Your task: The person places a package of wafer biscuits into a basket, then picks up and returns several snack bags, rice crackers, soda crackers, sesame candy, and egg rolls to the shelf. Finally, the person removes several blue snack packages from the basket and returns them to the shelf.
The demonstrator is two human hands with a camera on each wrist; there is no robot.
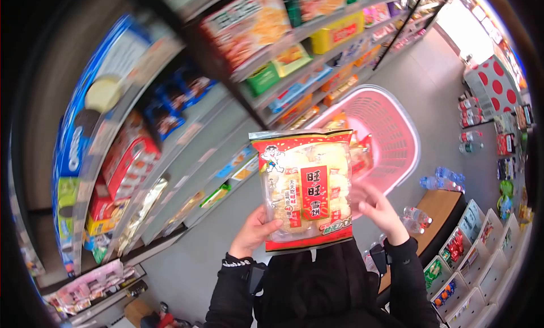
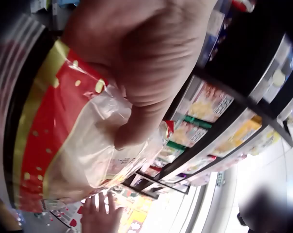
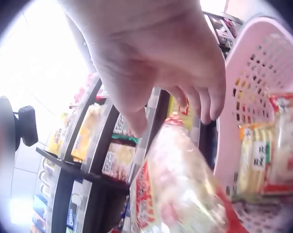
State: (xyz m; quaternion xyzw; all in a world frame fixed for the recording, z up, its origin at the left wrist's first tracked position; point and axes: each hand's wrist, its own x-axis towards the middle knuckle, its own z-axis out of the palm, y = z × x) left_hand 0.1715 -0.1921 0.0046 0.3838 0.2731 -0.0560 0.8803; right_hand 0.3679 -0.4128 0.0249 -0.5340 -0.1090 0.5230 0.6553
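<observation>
My left hand (image 1: 253, 233) grips a large red and clear bag of rice crackers (image 1: 314, 152) by its lower left edge, thumb across the front. The bag is upright, its printed face turned up toward the head camera. In the left wrist view the thumb (image 2: 134, 124) presses into the clear plastic. To the bag's right is my right hand (image 1: 385, 214), its fingers spread and apart from the bag. From the right wrist, the fingers (image 3: 204, 104) hang loosely bent with nothing held, close over one end of the bag.
A pink basket (image 1: 409, 138) stands on the floor beyond the bag, with snack packs (image 3: 284, 141) inside. Shelves (image 1: 192, 138) of boxed and bagged snacks run along the left. On the right are water bottles (image 1: 442, 180), a wooden ledge (image 1: 436, 209) and white bins (image 1: 479, 254).
</observation>
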